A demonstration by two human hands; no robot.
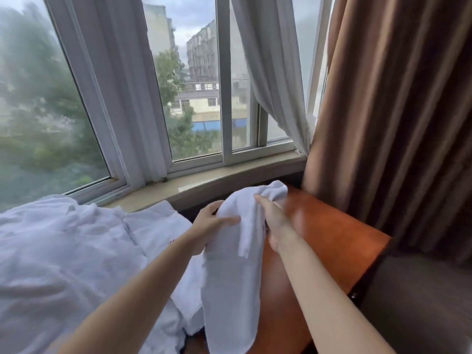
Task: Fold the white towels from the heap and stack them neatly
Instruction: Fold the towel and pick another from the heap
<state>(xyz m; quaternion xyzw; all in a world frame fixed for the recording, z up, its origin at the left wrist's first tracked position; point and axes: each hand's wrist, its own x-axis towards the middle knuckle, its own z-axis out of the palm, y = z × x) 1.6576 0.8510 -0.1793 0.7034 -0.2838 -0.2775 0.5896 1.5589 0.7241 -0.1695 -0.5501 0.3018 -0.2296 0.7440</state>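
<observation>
Towel [229, 272] hangs lifted over the wooden table [329, 233], the left hand [207, 226] pinching its top edge with thumb over cloth, the right hand [273, 221] gripping its bunched far end. Heap [63, 251] lies left; curtain [396, 111] crowds right, under the window [194, 80].

Head view looks forward and down, close over both forearms, toward the window [194, 80]

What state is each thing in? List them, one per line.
Towel: unfolded, hanging lengthwise, held up by both hands.
Left hand: grips the towel's upper edge.
Right hand: grips the towel near its top.
Heap: crumpled, unfolded.
Window: sash slid partly open.
Brown curtain: drawn aside, hanging.
</observation>
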